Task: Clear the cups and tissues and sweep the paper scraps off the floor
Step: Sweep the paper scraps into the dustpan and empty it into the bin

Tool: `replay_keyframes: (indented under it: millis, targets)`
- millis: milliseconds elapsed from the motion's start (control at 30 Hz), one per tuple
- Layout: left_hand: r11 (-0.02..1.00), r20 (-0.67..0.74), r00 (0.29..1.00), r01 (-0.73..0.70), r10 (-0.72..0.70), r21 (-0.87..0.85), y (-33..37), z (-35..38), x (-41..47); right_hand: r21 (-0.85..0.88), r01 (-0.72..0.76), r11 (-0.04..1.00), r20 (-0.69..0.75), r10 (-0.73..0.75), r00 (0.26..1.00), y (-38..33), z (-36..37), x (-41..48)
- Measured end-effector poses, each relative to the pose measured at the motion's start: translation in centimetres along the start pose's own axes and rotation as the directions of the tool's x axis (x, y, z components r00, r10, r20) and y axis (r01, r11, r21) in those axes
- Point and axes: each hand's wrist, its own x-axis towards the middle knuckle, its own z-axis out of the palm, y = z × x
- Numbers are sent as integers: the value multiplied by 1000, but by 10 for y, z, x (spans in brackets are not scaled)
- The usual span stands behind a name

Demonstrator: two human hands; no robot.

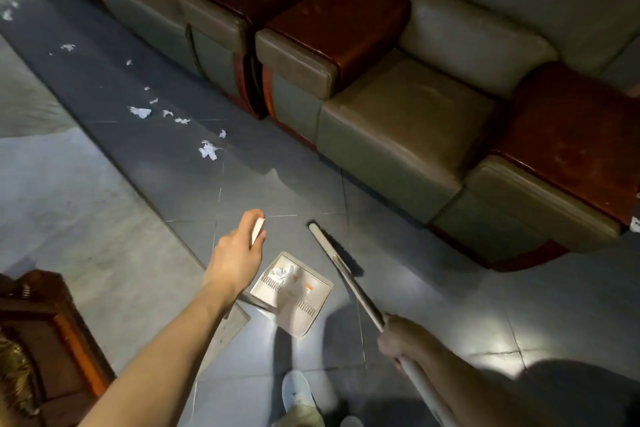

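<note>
My left hand [239, 250] grips the top of the dustpan's handle. The pale dustpan [304, 308] hangs just above the grey floor below it, with a few white paper scraps lying in it. My right hand [401, 340] grips the broom's pale handle [360, 295]; the broom's dark bristle head [341, 250] rests on the floor to the right of the dustpan. Several white paper scraps [208, 150] lie strewn along the floor ahead and to the left, in front of the sofas. No cups are in view.
A row of olive sofas [398, 121] with red-brown wooden armrest tops runs along the right and far side. A carved wooden piece of furniture [45, 333] stands at the lower left. My shoe [298, 392] is below the dustpan. Tiled floor spreads out to the left.
</note>
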Motion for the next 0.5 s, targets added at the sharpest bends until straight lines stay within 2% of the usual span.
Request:
replay_keyframes:
  millis: [100, 200, 333, 500]
  targets:
    - [1000, 4, 1000, 1, -1, -13, -8, -7, 2, 40, 53, 998, 99, -57, 993, -21, 1, -15]
    - [1000, -8, 1000, 8, -9, -24, -14, -16, 0, 37, 101, 994, 83, -103, 991, -41, -18, -31]
    - [997, -85, 996, 24, -31, -73, -17, -38, 7, 132, 155, 979, 36, -161, 986, -68, -53, -44]
    - [986, -163, 978, 107, -127, -128, -23, -71, 29, -22, 164, 986, -56, -165, 985, -113, -96, -38]
